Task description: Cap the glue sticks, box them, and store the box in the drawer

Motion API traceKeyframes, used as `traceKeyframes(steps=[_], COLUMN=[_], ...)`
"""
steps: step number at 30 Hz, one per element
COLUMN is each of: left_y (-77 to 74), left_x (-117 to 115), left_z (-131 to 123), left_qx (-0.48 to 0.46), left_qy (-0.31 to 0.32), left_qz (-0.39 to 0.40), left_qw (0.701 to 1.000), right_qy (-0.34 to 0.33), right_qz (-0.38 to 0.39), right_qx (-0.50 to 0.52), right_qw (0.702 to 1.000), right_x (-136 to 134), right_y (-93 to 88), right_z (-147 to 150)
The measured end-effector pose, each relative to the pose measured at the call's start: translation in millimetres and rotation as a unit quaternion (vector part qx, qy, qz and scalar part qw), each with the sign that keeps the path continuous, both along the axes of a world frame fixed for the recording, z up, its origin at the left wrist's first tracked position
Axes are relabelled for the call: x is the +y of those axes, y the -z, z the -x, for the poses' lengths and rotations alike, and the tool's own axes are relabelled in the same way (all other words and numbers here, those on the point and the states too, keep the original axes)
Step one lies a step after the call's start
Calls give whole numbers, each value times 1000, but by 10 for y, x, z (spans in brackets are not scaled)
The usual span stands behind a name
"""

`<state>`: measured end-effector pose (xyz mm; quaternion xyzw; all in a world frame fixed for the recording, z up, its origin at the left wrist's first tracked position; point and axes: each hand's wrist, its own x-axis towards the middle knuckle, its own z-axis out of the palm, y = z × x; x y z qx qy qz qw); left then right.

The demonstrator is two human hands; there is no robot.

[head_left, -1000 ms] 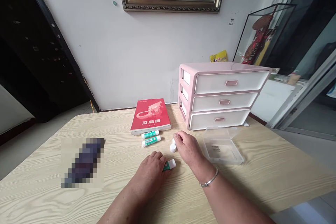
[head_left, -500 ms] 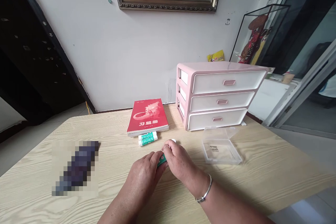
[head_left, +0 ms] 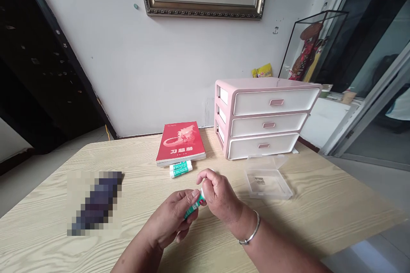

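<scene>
My left hand [head_left: 171,217] is closed round a glue stick [head_left: 193,209] with a green label, its thumb lying along the top. My right hand [head_left: 221,196] is curled at the stick's white upper end and appears to pinch it; the fingertips are partly hidden behind the hand. Just beyond the hands, more glue sticks [head_left: 181,169] with green labels and white ends lie against the front edge of a red book [head_left: 181,140].
A pink and white drawer unit [head_left: 265,124] stands at the back right. In front of it, a clear plastic box [head_left: 269,185] lies with its lid open. A pixelated dark object [head_left: 98,202] is on the left of the wooden table [head_left: 134,239]. A framed picture [head_left: 205,10] hangs above.
My left hand has shifted slightly down and left and turned, so more of the green label shows. The right hand's index finger has lifted. The view has tilted up slightly.
</scene>
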<state>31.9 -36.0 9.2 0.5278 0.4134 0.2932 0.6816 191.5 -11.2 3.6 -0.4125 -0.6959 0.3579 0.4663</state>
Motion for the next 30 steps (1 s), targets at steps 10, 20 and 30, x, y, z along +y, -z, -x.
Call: traceKeyframes(steps=[10,20,30], left_y=[63,370,479], left_x=[194,460,595], left_z=[186,115,144], left_qx=[132,513,545], left_qy=[-111,-101,-177], left_qz=[-102,-408,-442], left_qw=[980,748,691], right_qy=[176,115,94], right_qz=[-100,-174,-157], right_qx=[8,-213,-235], right_qw=[979,955,955], right_x=[356,625,716], right_y=[-25,285,470], right_z=[-289,-118,-105])
